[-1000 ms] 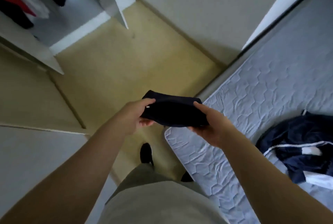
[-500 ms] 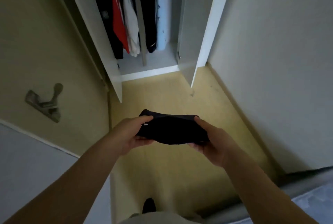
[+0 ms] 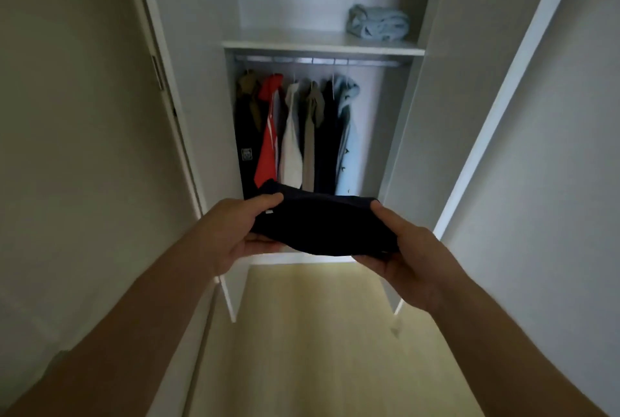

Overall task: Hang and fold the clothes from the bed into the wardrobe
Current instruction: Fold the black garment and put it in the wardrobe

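Note:
A folded dark navy garment (image 3: 322,225) is held flat in front of me, level with the foot of the open wardrobe (image 3: 231,121). My left hand (image 3: 235,232) grips its left end, thumb on top and fingers underneath. My right hand (image 3: 402,252) grips its right end the same way. Several garments (image 3: 295,135) hang from the rail (image 3: 318,61) inside: dark, red, white, khaki, navy and light blue. Above the rail is a white shelf (image 3: 302,42).
A folded light blue cloth (image 3: 377,26) lies at the right of the shelf. The two white wardrobe doors (image 3: 496,108) stand open on either side. Beige floor (image 3: 322,332) runs from my feet to the wardrobe. The bed is out of view.
My view has swung from the bed and floor up to the wardrobe's inside. Both hands have kept their hold on the folded garment and carried it closer to the wardrobe.

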A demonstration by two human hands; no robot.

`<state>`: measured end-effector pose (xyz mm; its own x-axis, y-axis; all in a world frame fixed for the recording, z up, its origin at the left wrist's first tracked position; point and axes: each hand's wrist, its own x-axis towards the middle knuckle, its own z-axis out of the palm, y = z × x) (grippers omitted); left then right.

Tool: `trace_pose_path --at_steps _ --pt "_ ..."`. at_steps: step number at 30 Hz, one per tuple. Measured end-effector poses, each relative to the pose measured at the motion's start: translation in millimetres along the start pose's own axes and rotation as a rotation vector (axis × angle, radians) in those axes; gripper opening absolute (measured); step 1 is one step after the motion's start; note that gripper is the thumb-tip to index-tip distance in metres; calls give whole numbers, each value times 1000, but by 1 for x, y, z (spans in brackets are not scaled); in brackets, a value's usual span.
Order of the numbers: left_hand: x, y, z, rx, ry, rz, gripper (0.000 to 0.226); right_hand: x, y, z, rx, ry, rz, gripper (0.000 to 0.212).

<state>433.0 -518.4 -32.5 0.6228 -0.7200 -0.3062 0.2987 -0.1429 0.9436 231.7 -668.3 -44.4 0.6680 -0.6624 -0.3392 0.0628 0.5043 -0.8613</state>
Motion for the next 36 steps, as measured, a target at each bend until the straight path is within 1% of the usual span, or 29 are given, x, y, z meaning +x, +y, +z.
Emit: trace_pose_path --at_steps 2,4,8,10,13,16,20,24,28,31,34,36 --pt "34 39 11 -26 40 59 32 39 -43 8 -19 -53 -24 53" --pt "73 77 20 -43 74 123 32 81 -86 17 -25 -94 -60 52" --pt "149 146 34 -67 123 238 27 164 -164 40 -32 -150 -137 40" --pt "188 177 36 -65 129 308 25 206 -197 53 -27 -185 -176 34" --pt "248 220 35 -60 138 406 22 272 -242 76 -48 -235 -260 31" --pt "310 261 31 -58 130 481 24 333 -283 99 -67 -286 -330 22" --pt "390 316 29 -88 145 500 22 409 -335 128 -82 -274 -364 23" --pt "471 360 28 -112 139 492 22 483 -378 148 -109 -251 -366 30" --pt "544 382 23 -91 144 459 18 556 -403 158 -103 -259 -345 31" --pt "592 389 17 -70 181 446 19 610 -413 161 -130 -284 -333 33" --pt "632 401 16 -26 208 416 16 658 -425 163 -183 -291 -324 32" --pt "658 413 17 -11 245 406 13 689 -437 167 -255 -266 -333 37"
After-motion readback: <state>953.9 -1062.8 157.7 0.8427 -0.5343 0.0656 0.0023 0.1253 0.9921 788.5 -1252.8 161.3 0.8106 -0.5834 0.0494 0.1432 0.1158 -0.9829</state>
